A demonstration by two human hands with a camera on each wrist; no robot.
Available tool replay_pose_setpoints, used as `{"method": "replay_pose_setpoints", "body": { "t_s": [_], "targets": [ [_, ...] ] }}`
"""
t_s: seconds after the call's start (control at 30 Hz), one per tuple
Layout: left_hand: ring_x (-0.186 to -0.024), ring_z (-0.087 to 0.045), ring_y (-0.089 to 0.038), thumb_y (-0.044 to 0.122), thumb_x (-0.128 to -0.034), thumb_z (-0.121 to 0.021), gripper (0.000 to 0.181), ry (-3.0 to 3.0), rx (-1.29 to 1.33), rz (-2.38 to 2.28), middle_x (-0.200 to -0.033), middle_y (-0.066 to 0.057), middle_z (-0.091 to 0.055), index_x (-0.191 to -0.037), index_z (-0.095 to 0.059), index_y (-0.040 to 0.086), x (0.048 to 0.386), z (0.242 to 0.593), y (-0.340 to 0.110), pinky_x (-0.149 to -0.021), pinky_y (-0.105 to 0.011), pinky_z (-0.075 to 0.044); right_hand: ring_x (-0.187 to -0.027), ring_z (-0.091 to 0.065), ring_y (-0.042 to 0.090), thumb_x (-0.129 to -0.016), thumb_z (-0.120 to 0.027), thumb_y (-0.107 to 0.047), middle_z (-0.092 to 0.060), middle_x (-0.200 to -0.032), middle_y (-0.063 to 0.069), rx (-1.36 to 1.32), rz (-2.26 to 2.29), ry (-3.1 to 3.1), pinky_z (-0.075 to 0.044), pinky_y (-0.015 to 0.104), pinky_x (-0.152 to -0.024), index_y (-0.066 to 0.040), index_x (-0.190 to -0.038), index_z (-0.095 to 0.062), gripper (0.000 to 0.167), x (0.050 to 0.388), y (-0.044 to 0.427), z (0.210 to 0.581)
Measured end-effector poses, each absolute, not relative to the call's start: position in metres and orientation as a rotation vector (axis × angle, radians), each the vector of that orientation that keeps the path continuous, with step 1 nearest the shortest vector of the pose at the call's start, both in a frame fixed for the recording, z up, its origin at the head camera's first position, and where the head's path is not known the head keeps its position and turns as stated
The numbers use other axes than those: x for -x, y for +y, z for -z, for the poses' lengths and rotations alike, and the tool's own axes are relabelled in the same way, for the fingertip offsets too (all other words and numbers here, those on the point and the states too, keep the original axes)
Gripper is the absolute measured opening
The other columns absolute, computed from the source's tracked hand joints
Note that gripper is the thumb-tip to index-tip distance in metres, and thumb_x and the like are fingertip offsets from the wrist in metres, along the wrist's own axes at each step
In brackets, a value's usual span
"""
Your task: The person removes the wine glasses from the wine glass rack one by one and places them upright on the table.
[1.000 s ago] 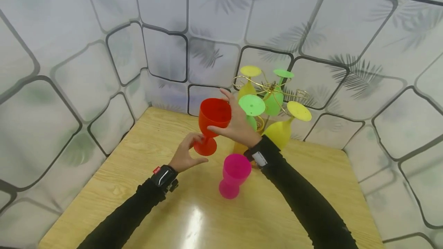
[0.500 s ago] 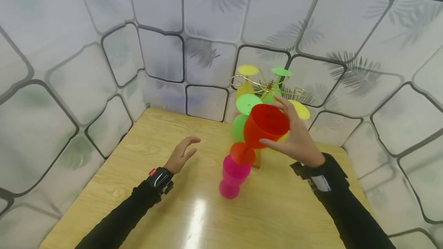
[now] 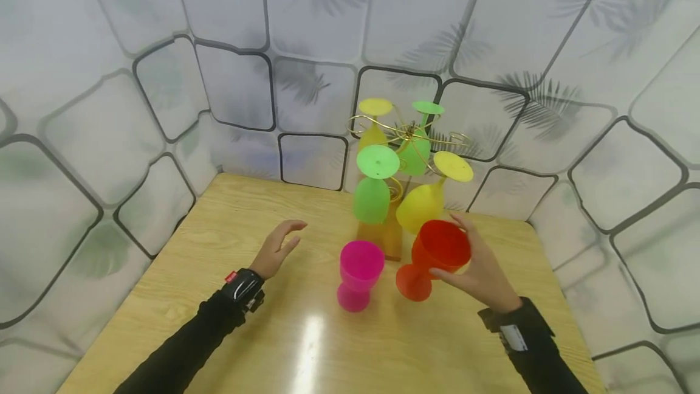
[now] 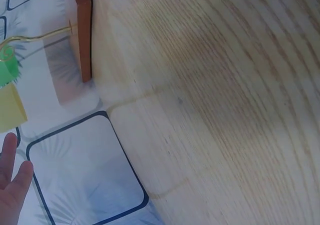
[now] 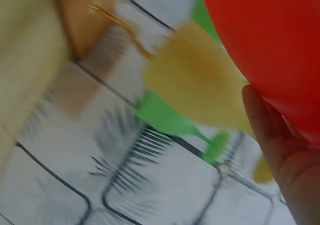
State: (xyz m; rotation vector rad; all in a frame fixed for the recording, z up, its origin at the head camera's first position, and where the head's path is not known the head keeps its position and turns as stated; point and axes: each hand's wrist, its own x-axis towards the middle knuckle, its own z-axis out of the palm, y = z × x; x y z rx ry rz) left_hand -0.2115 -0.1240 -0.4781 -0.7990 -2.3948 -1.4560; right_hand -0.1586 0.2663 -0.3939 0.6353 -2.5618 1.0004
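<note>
My right hand [image 3: 483, 272] grips a red plastic goblet [image 3: 442, 247] by its bowl, thumb on the near side and fingers on the far side. The goblet tilts, its round foot toward the left; whether the foot touches the table cannot be told. In the right wrist view the red bowl [image 5: 280, 45] fills the upper right corner beside the fingers [image 5: 257, 115]. Left of it a pink goblet [image 3: 361, 266] stands upright on the table. My left hand [image 3: 276, 249] is held over the table at the left, holding nothing, with thumb and fingers apart.
Behind the goblets a wooden-based rack with gold wire arms [image 3: 410, 132] holds green [image 3: 372, 199] and yellow goblets [image 3: 421, 207] upside down. The wooden table [image 3: 262, 333] meets patterned walls [image 3: 306, 96] at the back and sides.
The red goblet went from between both hands to the right of the pink goblet, then lower, carried by my right hand. My left hand released it and stayed at the left.
</note>
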Motion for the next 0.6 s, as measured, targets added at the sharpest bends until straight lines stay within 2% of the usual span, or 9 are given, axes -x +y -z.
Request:
{"method": "replay_pose_setpoints", "body": {
  "t_s": [0.1,0.2,0.4,0.6],
  "targets": [
    [-0.113,-0.052,-0.044,-0.008,-0.0913,-0.047,0.031,-2.385,0.802,1.455,-0.119,-0.030,-0.055,-0.121,-0.050,-0.014,0.210,0.476,-0.122,-0.096,-0.058,-0.040,-0.111,-0.055,0.022,-0.060,-0.089,-0.013,-0.054,-0.129,0.012,-0.684,-0.994,-2.599,-0.054,0.031,-0.088,-0.007,-0.142,-0.032,0.101,0.165,0.258,0.424],
    [-0.112,-0.053,-0.043,-0.007,-0.0918,-0.047,0.030,-2.391,0.798,1.447,-0.119,-0.029,-0.056,-0.121,-0.050,-0.015,0.209,0.477,-0.123,-0.096,-0.057,-0.041,-0.115,-0.054,0.025,-0.061,-0.088,-0.014,-0.051,-0.133,0.012,-0.735,-1.022,-2.622,-0.053,0.045,-0.089,-0.004,-0.141,-0.032,0.099,0.171,0.248,0.445],
    [-0.114,-0.052,-0.043,-0.005,-0.0923,-0.047,0.032,-2.425,0.775,1.434,-0.121,-0.028,-0.055,-0.123,-0.049,-0.013,0.211,0.485,-0.129,-0.097,-0.058,-0.041,-0.114,-0.054,0.026,-0.061,-0.088,-0.013,-0.050,-0.132,0.012,-0.783,-1.050,-2.626,-0.053,0.047,-0.089,-0.003,-0.141,-0.031,0.100,0.176,0.239,0.464],
    [-0.117,-0.051,-0.039,-0.002,-0.0930,-0.049,0.035,-2.414,0.765,1.428,-0.124,-0.024,-0.055,-0.128,-0.049,-0.005,0.226,0.507,-0.136,-0.099,-0.057,-0.039,-0.120,-0.051,0.027,-0.063,-0.087,-0.015,-0.047,-0.137,0.011,-0.763,-1.124,-2.672,-0.050,0.049,-0.093,-0.007,-0.143,-0.029,0.099,0.179,0.238,0.474]
  ]
}}
